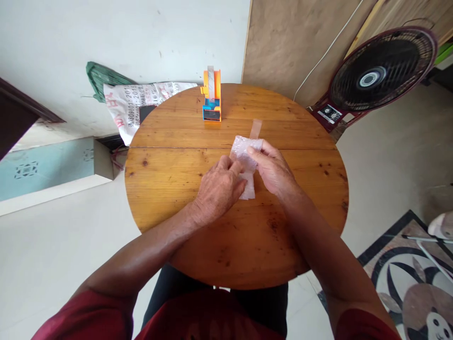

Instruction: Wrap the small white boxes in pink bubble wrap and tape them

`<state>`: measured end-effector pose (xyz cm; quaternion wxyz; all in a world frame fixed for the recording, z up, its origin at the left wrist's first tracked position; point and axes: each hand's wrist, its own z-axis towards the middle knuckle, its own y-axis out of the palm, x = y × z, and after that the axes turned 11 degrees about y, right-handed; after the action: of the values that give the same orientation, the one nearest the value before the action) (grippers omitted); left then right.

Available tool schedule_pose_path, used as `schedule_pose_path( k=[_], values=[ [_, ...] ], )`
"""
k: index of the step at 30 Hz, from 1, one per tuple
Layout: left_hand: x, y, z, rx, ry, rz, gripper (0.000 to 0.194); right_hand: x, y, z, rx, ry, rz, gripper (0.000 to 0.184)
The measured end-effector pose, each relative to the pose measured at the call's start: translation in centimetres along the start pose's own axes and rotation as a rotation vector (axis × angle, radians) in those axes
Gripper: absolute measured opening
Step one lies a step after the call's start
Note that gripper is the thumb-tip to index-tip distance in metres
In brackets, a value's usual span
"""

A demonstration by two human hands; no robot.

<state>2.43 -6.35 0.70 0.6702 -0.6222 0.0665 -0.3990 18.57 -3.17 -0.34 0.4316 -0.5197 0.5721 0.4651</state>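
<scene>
A small bundle of bubble wrap [244, 151] lies on the round wooden table [177, 189], near its middle. My left hand [217, 189] grips the bundle's lower left side with curled fingers. My right hand [272, 170] pinches its upper right edge, where a strip of clear tape [255, 128] sticks up and away from the wrap. An orange and blue tape dispenser [212, 97] stands at the far edge of the table, well beyond both hands.
A dark red floor fan [380, 75] stands at the right rear. A printed white sack [138, 106] and a green bag [102, 75] lie behind the table on the left. A patterned rug [406, 278] covers the floor at the lower right.
</scene>
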Motion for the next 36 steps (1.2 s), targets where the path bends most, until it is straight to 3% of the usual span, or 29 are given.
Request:
schedule_pose_path(
  k=[5, 12, 19, 21, 27, 31, 36],
  values=[
    [0.0, -0.1, 0.0, 0.073, -0.118, -0.002, 0.028, 0.1, 0.2, -1.6, -0.021, -0.065, -0.003, 0.028],
    [0.0, 0.2, 0.1, 0.17, -0.19, -0.034, 0.044, -0.6, -0.2, -4.2, 0.015, -0.132, -0.259, 0.016],
    [-0.6, 0.2, 0.2, 0.162, -0.156, -0.086, 0.09, -0.5, -0.2, -6.3, 0.035, -0.228, -0.41, 0.002],
    [-1.1, 0.2, 0.4, 0.12, -0.114, -0.131, 0.082, -0.4, -0.2, -6.7, 0.018, -0.259, -0.448, 0.003],
    [-2.4, 0.6, 0.9, 0.055, 0.04, -0.315, 0.034, 0.9, -0.7, -7.8, 0.023, -0.362, -0.632, 0.015],
    [-3.3, 0.8, 1.2, 0.004, 0.158, -0.44, 0.023, 1.8, -1.0, -7.9, 0.025, -0.478, -0.717, 0.025],
    [-3.8, 0.0, 0.9, -0.033, 0.228, -0.491, 0.022, 1.9, -1.6, -7.5, -0.023, -0.513, -0.775, 0.026]
  ],
)
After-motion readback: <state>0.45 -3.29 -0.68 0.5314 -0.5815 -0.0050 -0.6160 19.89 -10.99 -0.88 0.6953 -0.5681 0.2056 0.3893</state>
